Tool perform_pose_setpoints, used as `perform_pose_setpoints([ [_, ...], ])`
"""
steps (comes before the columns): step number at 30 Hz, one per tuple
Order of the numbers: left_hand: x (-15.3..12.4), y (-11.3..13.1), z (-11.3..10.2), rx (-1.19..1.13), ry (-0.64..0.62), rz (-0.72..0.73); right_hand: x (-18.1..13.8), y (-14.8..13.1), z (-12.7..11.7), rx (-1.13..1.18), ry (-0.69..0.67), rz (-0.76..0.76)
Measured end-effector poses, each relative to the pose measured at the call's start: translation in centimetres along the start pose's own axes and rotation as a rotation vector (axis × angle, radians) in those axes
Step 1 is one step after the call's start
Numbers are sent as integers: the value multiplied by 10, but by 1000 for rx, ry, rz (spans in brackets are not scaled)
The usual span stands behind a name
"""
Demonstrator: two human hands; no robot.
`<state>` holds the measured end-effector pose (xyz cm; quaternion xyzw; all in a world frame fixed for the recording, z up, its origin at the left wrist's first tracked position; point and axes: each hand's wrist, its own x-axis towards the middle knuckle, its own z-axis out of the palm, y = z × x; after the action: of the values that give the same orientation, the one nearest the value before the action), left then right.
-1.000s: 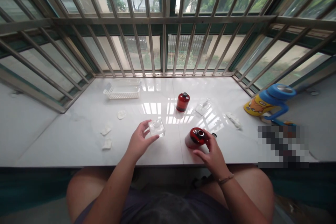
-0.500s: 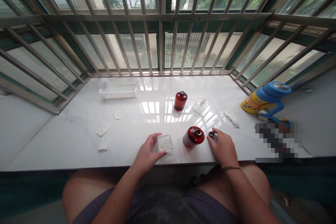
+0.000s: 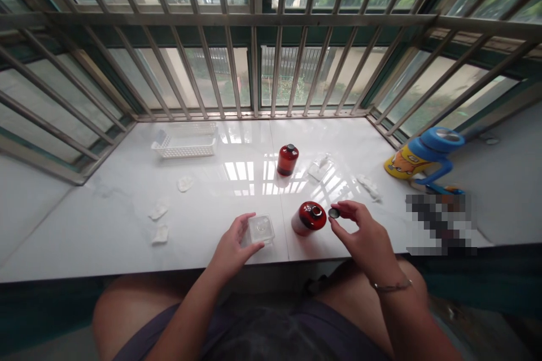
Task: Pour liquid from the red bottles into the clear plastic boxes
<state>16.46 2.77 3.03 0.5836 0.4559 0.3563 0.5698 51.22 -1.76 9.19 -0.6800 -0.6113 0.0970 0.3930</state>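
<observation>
Between the thumb and fingers of my right hand point(image 3: 359, 231) is a small round black bottle cap point(image 3: 334, 213), lifted off the table and tilted. Just left of it an uncapped red bottle point(image 3: 308, 220) stands upright, its neck bare. My left hand point(image 3: 237, 242) grips a small clear square plastic box point(image 3: 261, 229) by its left side, thumb along the near edge. Farther back stands a second red bottle point(image 3: 287, 161) with a dark cap on.
A white perforated basket point(image 3: 186, 149) sits at the back left. White crumpled pieces point(image 3: 160, 234) lie at left, and a clear plastic packet point(image 3: 320, 168) at right. A blue and yellow flask point(image 3: 423, 152) stands far right, near a blurred patch. Window bars point(image 3: 254, 67) close off the back.
My right hand has lifted the black cap off the tabletop and brought it left toward the uncapped red bottle. The left hand keeps its place at the clear box. The view has shifted slightly.
</observation>
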Motion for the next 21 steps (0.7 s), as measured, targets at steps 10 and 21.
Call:
perform_pose_setpoints([
  [10, -16, 30, 7, 585, 199, 407, 12, -30, -20, -124, -145, -231],
  [21, 9, 64, 96, 772, -207, 663, 17, -49, -14, -96, -191, -213],
])
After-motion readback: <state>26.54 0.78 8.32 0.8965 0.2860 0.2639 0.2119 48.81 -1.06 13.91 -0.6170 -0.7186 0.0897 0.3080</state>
